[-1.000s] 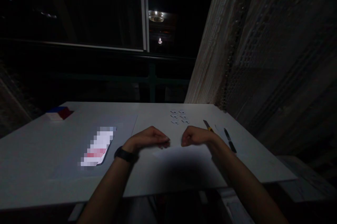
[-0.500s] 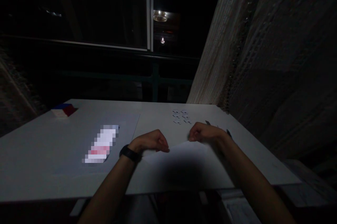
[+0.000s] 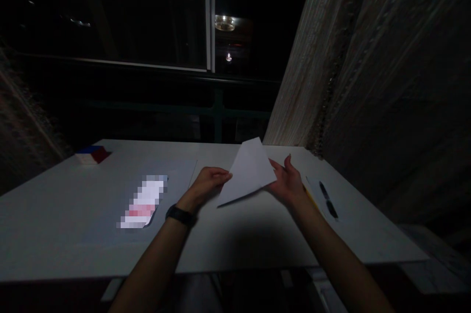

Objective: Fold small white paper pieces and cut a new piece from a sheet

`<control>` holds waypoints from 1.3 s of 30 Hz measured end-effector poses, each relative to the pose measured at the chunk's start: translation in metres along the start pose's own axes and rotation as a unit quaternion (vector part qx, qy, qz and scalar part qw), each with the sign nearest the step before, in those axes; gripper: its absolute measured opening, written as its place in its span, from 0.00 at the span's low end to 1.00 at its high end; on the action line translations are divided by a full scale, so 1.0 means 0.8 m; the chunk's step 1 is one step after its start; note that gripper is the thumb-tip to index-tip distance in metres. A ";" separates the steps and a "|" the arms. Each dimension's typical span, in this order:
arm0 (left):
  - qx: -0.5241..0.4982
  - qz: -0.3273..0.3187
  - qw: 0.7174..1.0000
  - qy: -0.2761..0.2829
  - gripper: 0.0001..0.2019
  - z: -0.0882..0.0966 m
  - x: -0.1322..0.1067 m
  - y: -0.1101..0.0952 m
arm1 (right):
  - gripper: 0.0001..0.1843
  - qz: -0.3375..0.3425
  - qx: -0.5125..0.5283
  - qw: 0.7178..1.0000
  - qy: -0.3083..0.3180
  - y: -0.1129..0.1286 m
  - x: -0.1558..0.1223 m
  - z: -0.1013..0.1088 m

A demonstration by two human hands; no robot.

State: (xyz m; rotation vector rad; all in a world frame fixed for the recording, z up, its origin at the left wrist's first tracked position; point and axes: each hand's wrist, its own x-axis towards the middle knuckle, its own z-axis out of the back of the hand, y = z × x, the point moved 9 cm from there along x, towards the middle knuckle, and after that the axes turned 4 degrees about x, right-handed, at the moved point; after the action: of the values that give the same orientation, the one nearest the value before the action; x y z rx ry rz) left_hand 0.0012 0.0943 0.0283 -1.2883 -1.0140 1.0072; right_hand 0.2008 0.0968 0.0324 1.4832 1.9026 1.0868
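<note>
A folded sheet of white paper (image 3: 250, 166) is raised off the table, tilted, with slanting edges and a narrow top. My left hand (image 3: 209, 181), with a dark band at the wrist, pinches its left edge between thumb and fingers. On the other side, my right hand (image 3: 287, 180) is turned palm up with the thumb sticking out, away from the paper. Its fingers reach behind the paper's right edge and are partly hidden, touching or just supporting it.
A lit phone (image 3: 143, 202), its screen blurred, lies on a pale sheet at left. A red, white and blue block (image 3: 91, 154) sits at the far left corner. A dark pen (image 3: 328, 200) lies right of my right hand, near a thin yellow item (image 3: 312, 200). Curtains hang beyond the table (image 3: 294, 249).
The paper has come up from the table and turned, now covering the small printed marks behind it. My right hand has rolled palm up and opened; my left still pinches the paper.
</note>
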 end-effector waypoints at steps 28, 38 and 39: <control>-0.021 -0.018 0.997 -0.066 0.16 0.006 0.003 0.007 | 0.26 -0.045 -0.171 0.984 -0.020 -0.044 -0.010 -0.015; 0.015 0.023 0.996 0.088 0.18 -0.020 -0.003 0.017 | 0.21 -0.094 -0.189 0.977 0.037 -0.054 -0.014 -0.010; 0.017 0.020 0.995 0.094 0.19 -0.021 -0.004 0.017 | 0.20 -0.102 -0.180 0.977 0.044 -0.055 -0.015 -0.011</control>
State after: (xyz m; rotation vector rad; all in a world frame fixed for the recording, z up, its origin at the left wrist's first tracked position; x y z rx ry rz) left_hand 0.0165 0.0876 0.0143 -1.3512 -0.8272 0.9107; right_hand 0.1731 0.0790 0.0001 1.0334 1.7525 1.3329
